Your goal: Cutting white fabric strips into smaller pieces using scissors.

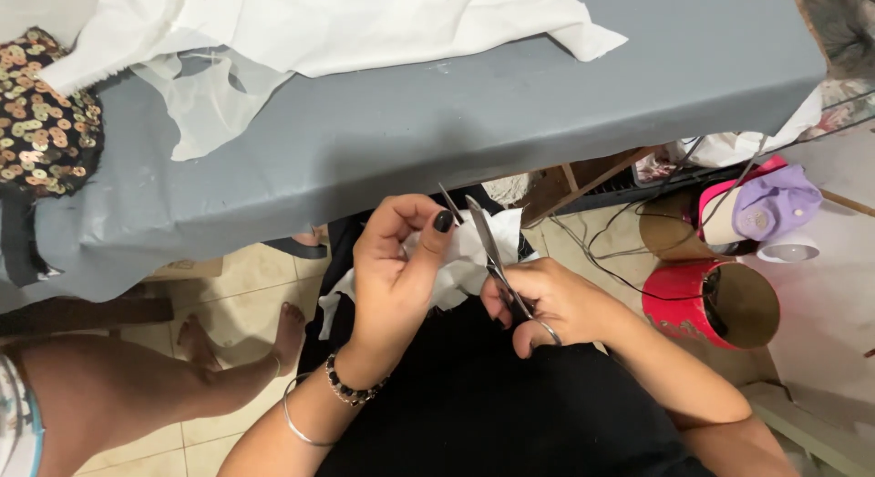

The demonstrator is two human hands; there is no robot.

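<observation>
White fabric scrap point(460, 258) is pinched in the left hand point(396, 267), thumb pressed over it, dark nails showing. Right beside it, the right hand point(551, 304) grips steel scissors point(492, 254), fingers through the loops, blades parted and pointing up against the scrap. Both hover over a black-clothed lap point(492, 395). Above lies a grey padded table point(510, 103) draped with white cloth point(319, 21); a red tin point(706, 304) sits on the floor at right.

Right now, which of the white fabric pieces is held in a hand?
The small crumpled white piece, in the left hand beside the scissors; the others lie on the grey table.
</observation>
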